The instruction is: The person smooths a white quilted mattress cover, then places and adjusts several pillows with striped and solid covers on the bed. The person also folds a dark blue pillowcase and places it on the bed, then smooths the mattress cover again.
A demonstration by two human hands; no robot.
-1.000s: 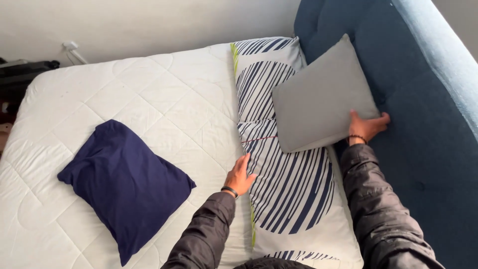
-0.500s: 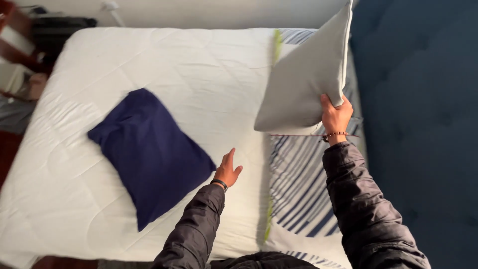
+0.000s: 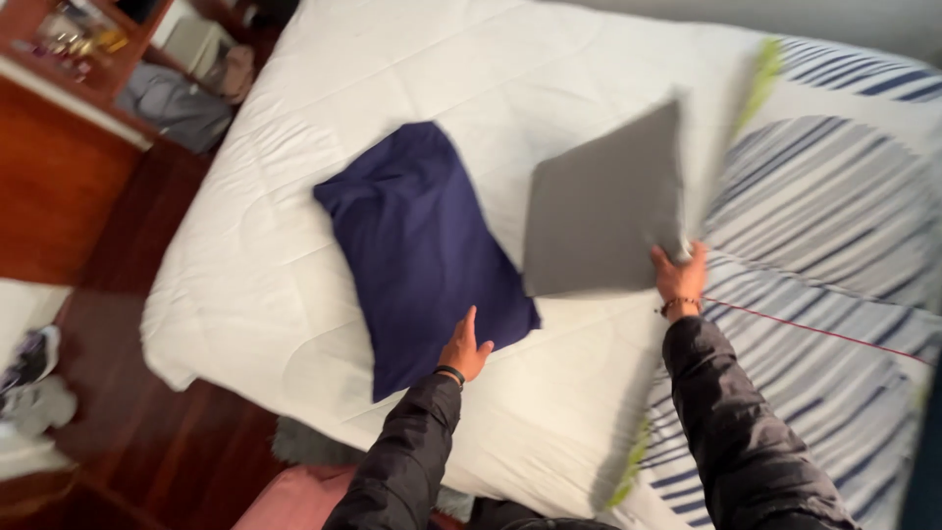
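My right hand (image 3: 679,278) grips the lower right corner of a grey square cushion (image 3: 603,206), held above the white quilted mattress (image 3: 412,69). A navy blue pillow (image 3: 417,245) lies flat on the mattress just left of the cushion. My left hand (image 3: 467,348) hovers with fingers apart at the navy pillow's near corner, holding nothing. A long pillow with dark blue stripes on white (image 3: 834,236) lies along the right side of the bed. Both arms wear dark jacket sleeves.
Dark wooden floor (image 3: 128,393) runs along the left of the bed. A wooden cabinet (image 3: 49,157) stands at the upper left with clutter behind it. Pale shoes (image 3: 29,383) lie at the left edge. Something pink (image 3: 285,496) sits at the bed's near edge.
My right hand lifted the grey cushion off the striped pillow and swung it left, over the mattress beside the navy pillow. My left hand moved to the navy pillow's corner. The view turned left.
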